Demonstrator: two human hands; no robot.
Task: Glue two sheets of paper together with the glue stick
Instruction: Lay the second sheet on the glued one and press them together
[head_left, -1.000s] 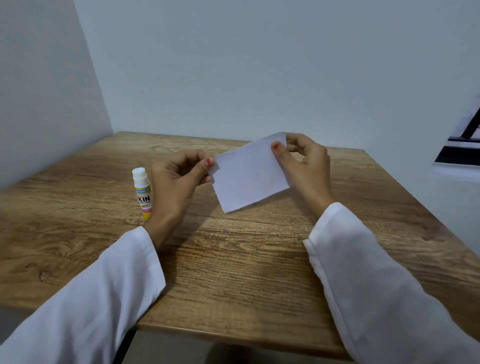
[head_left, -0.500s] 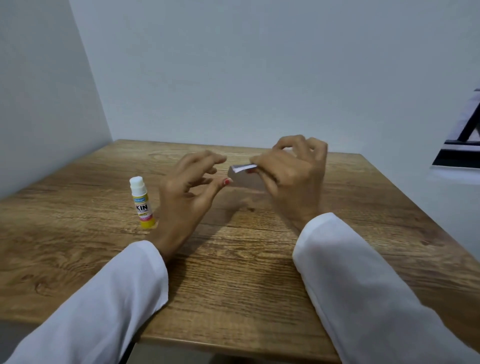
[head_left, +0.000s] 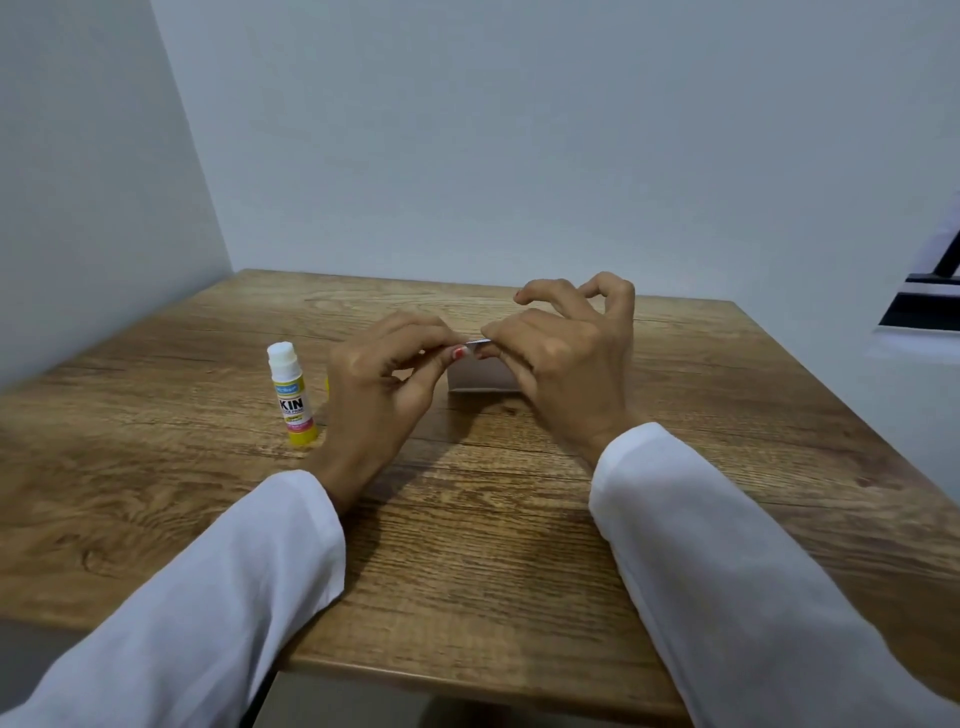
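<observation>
Just above centre of the frame, the left hand (head_left: 384, 384) and right hand (head_left: 561, 358) both pinch the top edge of the paper (head_left: 483, 376), which hangs edge-on toward the camera above the tabletop (head_left: 467, 545). I cannot tell whether it is one sheet or two. Its long axis seems to run left to right. If the sheets are already joined, they could slide out of line or crease, because the pinches sit so close together. The glue stick (head_left: 293, 397) stands upright at centre left, uncapped and pointing up; a stray wrist could topple it.
</observation>
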